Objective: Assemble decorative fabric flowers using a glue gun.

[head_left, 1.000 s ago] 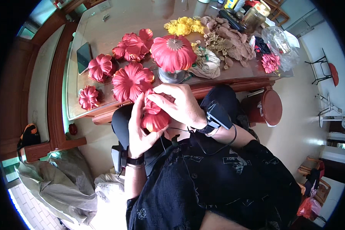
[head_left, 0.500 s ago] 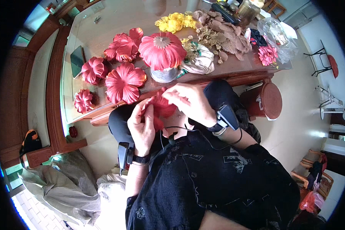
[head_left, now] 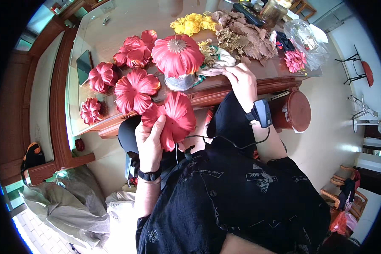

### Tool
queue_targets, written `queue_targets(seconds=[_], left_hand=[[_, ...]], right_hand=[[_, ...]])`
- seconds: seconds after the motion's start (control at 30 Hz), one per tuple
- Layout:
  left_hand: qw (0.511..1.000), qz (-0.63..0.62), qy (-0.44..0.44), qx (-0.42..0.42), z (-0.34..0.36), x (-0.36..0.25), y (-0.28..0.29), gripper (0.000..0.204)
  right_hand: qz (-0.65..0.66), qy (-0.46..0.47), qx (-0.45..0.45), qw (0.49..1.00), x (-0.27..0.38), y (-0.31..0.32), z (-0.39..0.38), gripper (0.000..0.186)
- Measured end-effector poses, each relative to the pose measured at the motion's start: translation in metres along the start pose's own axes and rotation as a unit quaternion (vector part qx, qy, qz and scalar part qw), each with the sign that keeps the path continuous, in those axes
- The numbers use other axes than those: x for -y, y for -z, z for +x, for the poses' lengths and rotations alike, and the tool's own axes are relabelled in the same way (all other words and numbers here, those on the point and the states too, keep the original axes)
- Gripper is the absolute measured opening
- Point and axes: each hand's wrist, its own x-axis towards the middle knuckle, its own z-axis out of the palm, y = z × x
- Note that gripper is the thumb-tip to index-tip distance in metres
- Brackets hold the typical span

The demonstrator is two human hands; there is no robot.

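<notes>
My left hand (head_left: pixel 150 137) grips a red fabric flower layer (head_left: pixel 180 116) by its edge, thumb on top, with the petals spread open above my lap. At the table's front edge, my right hand (head_left: pixel 242 84) has its fingers pinched on a crumpled white cloth (head_left: pixel 218 67). Left of the cloth, a stack of red petals (head_left: pixel 178 59) with a brown serrated centre rests on a grey metal cup (head_left: pixel 180 82). Further left lie loose red flowers, among them a wide one (head_left: pixel 136 90), a smaller one (head_left: pixel 102 77) and a little one (head_left: pixel 91 111).
Yellow flower pieces (head_left: pixel 192 24) and a heap of brown serrated pieces (head_left: pixel 252 40) lie farther back. A dark phone (head_left: pixel 84 67) is at the table's left. Pink flowers (head_left: pixel 295 61) and a clear plastic bag (head_left: pixel 307 38) sit at the right. A brown bucket (head_left: pixel 298 112) stands below.
My right hand has left the red flower and moved right and up to the white cloth. The flower layer in my left hand now opens out flat instead of being bunched.
</notes>
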Motion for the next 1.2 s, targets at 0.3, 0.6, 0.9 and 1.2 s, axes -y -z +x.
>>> queue_targets(seconds=[0.3, 0.6, 0.9, 1.2], left_hand=[[0.999, 0.004, 0.019, 0.036, 0.003, 0.002, 0.002, 0.01], [0.997, 0.008, 0.04, 0.061, 0.005, -0.001, -0.002, 0.015], [0.99, 0.019, 0.048, 0.129, 0.008, -0.005, -0.007, 0.017], [0.975, 0.109, 0.045, 0.187, 0.005, -0.008, -0.016, 0.018]], right_hand=[[-0.041, 0.029, -0.007, 0.999, -0.01, 0.003, 0.003, 0.019], [0.01, -0.041, -0.002, 0.999, -0.011, 0.004, -0.003, 0.011], [0.276, -0.042, 0.085, 0.956, 0.074, 0.042, 0.007, 0.02], [0.299, 0.07, 0.241, 0.921, 0.121, 0.025, 0.009, 0.022]])
